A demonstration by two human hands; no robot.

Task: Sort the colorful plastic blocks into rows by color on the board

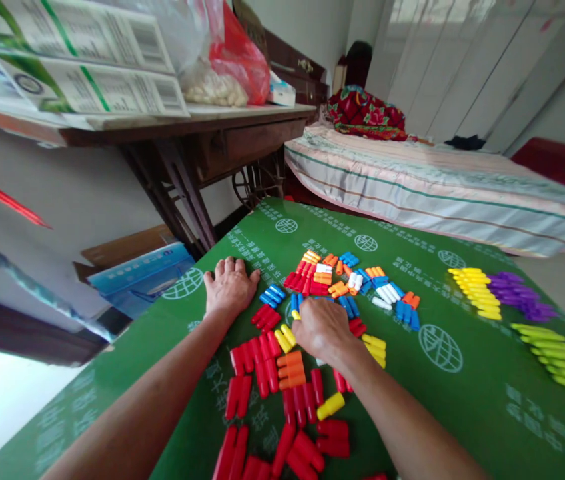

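Note:
My left hand lies flat on the green board, fingers spread, with nothing in it. A small group of blue plastic caps lies just right of it. In the middle of the scattered caps, my right hand is closed, its fingers curled down. A yellow plastic cap shows at its fingertips, partly hidden by them. Close by lie two more yellow caps, red caps and orange caps. The right hand covers some of the pieces beneath it.
Mixed red, orange, white and blue caps lie beyond my right hand. At the right are rows of yellow caps, purple pieces and lime-green pieces. A wooden table with boxes and bags stands back left; a bed lies behind.

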